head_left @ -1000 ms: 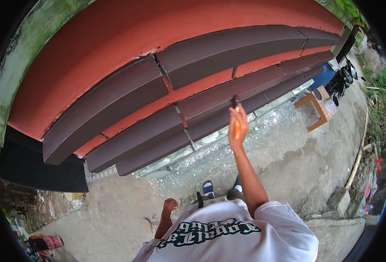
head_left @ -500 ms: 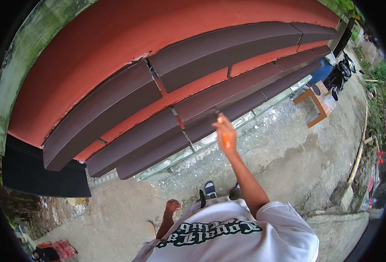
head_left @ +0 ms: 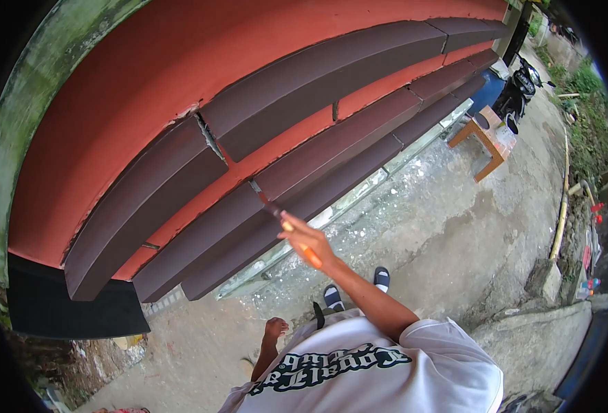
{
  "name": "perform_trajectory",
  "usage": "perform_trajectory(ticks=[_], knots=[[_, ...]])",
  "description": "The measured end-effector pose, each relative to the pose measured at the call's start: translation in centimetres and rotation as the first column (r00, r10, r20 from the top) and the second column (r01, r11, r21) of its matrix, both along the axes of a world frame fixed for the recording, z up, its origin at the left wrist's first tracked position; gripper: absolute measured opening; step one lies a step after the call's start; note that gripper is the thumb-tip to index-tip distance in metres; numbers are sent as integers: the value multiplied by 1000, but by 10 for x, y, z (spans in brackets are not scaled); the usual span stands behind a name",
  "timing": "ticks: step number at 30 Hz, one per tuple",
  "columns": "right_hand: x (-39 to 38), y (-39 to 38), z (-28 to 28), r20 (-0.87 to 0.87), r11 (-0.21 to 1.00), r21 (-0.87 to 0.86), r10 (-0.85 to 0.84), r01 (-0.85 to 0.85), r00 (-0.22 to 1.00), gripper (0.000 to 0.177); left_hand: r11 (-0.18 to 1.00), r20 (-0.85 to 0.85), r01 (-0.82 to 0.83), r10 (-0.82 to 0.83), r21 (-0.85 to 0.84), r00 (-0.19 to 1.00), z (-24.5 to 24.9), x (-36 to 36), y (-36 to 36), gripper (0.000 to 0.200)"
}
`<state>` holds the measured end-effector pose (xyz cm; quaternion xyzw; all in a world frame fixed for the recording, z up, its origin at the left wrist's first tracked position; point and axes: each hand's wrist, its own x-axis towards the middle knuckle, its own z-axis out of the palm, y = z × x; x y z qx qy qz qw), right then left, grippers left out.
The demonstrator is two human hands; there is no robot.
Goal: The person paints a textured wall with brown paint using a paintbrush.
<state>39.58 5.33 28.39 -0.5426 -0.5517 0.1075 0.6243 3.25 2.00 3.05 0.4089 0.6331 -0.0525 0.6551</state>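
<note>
Orange-handled brush [head_left: 311, 257] sits gripped in the fingers of our right hand [head_left: 309, 241], bristles [head_left: 272, 208] beyond them near the brown ledge [head_left: 211, 232]; we judge it light, stiff, best held mid-handle. Our left hand [head_left: 276, 327] curls, apparently empty.

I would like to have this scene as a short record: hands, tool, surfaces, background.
Right hand: grips an orange-handled brush
Brush position: bristles at a gap between dark brown ledge sections; contact unclear
Left hand: low beside the white shirt, nothing visible in it
Wall: red
Ground: concrete
Background, right: small table, motorcycle
</note>
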Motion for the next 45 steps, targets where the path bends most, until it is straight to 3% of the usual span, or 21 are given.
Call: perform_trajectory(ticks=[3, 6, 9, 12, 15, 18, 20, 23, 27, 29, 31, 34, 37, 39, 43, 45], knots=[[51, 2, 1, 212, 976, 60, -216, 208, 953, 27, 999, 18, -4, 4, 32, 1000, 1, 2, 7, 20], [81, -7, 1, 190, 938, 58, -347, 342, 918, 24, 999, 26, -21, 19, 45, 999, 2, -1, 9, 20], [90, -7, -3, -27, 791, 30, -610, 611, 792, 21, 998, 19, -44, 43, 38, 999, 5, -10, 7, 20], [92, 5, -13, -73, 775, 26, -628, 631, 774, 19, 998, 15, -65, 65, 16, 998, 3, -25, 0, 20], [45, 16, -13, 12, 863, 61, -503, 502, 864, 19, 997, 10, -75, 75, -25, 997, 1, -36, -12, 20], [1, 6, -14, 21, 984, 36, -176, 175, 984, 21, 994, 60, -62, 68, -88, 996, -8, -46, -17, 20], [-12, -4, -11, 32, 993, -47, 107, -106, 994, 22, 994, 110, -23, 34, -102, 993, -16, -47, -14, 20], [14, 5, -7, 70, 997, 19, -70, 69, 995, 22, 996, 49, -23, 27, -82, 998, 0, -28, -5, 20], [66, -2, -4, 254, 977, 18, -209, 212, 944, 24, 1000, 13, 13, -13, 15, 1000, 9, -4, 18, 17], [88, -6, -7, 144, 920, 81, -392, 384, 909, 21, 999, 48, -14, 11, 49, 999, 13, 0, 27, 15], [115, -7, -13, -117, 784, 8, -615, 620, 780, 20, 997, 68, -24, 19, 72, 998, 15, -1, 25, 15], [150, -5, -2, -126, 637, 88, -756, 766, 642, 21, 997, 49, 2, -6, 74, 999, 12, -6, 25, 17], [126, 12, 0, -31, 730, 125, -674, 672, 738, 21, 1000, -4, 23, -23, 16, 1000, 4, -13, 13, 19], [96, 18, -3, -71, 775, 108, -619, 623, 782, 20, 999, -33, 39, -39, -22, 999, -1, -17, 7, 20], [35, 1, -4, -156, 962, 7, -267, 272, 951, 21, 991, -10, 109, -110, -81, 994, -3, -12, 4, 21], [26, -8, -1, -47, 991, -16, -135, 135, 990, 20, 993, -28, 104, -106, -61, 994, -2, -5, 6, 20]])
